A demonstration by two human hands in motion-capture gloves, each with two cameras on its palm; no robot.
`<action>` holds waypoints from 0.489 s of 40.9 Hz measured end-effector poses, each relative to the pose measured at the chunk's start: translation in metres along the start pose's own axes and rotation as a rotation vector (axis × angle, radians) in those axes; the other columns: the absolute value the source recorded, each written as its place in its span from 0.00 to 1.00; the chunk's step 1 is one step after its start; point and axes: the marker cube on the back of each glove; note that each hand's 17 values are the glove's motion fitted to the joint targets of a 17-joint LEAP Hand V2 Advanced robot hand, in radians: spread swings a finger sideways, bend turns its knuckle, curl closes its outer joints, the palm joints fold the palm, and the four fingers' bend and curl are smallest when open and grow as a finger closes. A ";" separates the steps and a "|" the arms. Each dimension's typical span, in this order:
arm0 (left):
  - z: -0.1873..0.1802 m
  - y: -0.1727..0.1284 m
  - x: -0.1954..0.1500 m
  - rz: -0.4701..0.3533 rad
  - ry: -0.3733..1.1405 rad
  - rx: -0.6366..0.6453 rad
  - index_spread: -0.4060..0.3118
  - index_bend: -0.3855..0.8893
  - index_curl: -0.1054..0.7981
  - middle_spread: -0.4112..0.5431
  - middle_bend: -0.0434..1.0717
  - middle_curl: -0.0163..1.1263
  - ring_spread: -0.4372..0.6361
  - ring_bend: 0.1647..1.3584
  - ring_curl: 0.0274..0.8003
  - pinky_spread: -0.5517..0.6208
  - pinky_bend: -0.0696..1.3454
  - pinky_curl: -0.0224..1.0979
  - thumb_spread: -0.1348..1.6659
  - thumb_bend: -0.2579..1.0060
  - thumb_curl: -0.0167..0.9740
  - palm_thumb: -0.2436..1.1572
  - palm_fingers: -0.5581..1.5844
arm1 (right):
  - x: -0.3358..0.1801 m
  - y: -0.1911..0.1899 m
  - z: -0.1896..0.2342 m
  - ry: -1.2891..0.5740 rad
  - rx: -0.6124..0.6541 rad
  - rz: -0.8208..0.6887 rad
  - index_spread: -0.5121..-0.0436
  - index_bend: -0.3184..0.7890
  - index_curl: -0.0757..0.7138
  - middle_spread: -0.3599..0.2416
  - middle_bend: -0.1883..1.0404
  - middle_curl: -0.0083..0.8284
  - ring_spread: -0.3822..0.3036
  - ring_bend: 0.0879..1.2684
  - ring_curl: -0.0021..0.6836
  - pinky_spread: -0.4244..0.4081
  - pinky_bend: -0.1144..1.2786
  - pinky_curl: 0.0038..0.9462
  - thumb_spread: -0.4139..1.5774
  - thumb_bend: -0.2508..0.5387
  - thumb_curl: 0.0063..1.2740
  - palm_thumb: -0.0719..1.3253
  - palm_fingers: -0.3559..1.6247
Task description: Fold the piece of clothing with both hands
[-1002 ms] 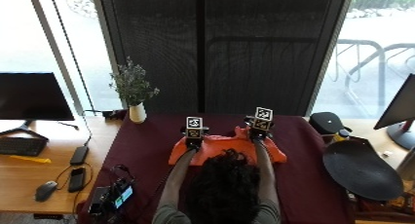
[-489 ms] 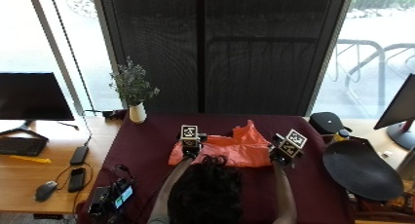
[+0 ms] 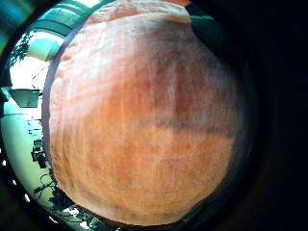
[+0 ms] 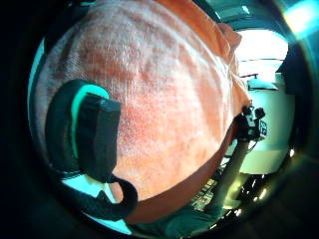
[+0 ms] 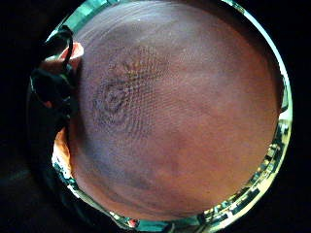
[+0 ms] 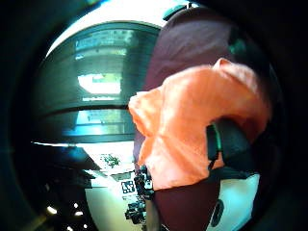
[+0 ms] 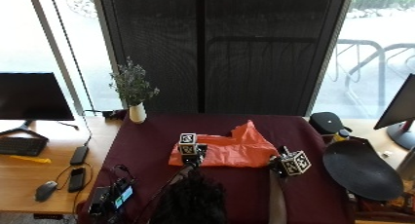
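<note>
I count one orange garment [image 7: 227, 151], lying rumpled on the maroon tablecloth [image 7: 149, 136], and two gloved hands. My left hand [image 7: 189, 153] rests at its left end; its thumb-side palm view shows a finger [image 4: 94, 137] curled against the cloth. My right hand [image 7: 285, 164] pinches the garment's right edge, seen only in its thumb-side palm view; the outside view hides the fingers.

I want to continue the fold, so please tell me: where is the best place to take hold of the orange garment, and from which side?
Probably the raised peak of the orange garment, at its far side. That part stands up off the maroon tablecloth, so fingers could pinch it from above, while the rest lies flat. The left hand rests on the left end, and the right hand sits at the right corner.
</note>
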 end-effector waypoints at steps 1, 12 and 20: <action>0.000 -0.001 0.001 0.003 0.000 0.006 0.36 0.41 0.62 0.35 0.16 0.37 0.49 0.15 0.46 0.68 0.33 0.22 0.83 0.17 0.26 0.44 0.47 | 0.002 0.002 -0.001 -0.003 0.012 0.028 0.46 0.31 0.20 0.61 0.26 0.42 0.38 0.63 0.66 0.33 0.75 0.44 0.82 0.39 0.29 0.59 0.55; -0.005 0.005 0.000 -0.023 -0.012 -0.047 0.39 0.43 0.60 0.41 0.19 0.35 0.57 0.18 0.44 0.72 0.34 0.25 0.85 0.19 0.23 0.37 0.45 | -0.027 0.009 -0.006 -0.279 0.148 0.041 0.56 0.51 0.42 0.49 0.25 0.39 0.28 0.50 0.60 0.20 0.62 0.39 0.75 0.48 0.36 0.79 0.72; -0.044 0.015 -0.014 -0.040 -0.047 0.057 0.39 0.45 0.60 0.44 0.18 0.34 0.61 0.18 0.43 0.74 0.35 0.26 0.86 0.20 0.24 0.36 0.44 | -0.105 0.024 -0.006 -0.325 0.157 -0.206 0.54 0.43 0.47 0.39 0.25 0.39 0.22 0.45 0.60 0.15 0.59 0.38 0.64 0.41 0.41 0.83 0.72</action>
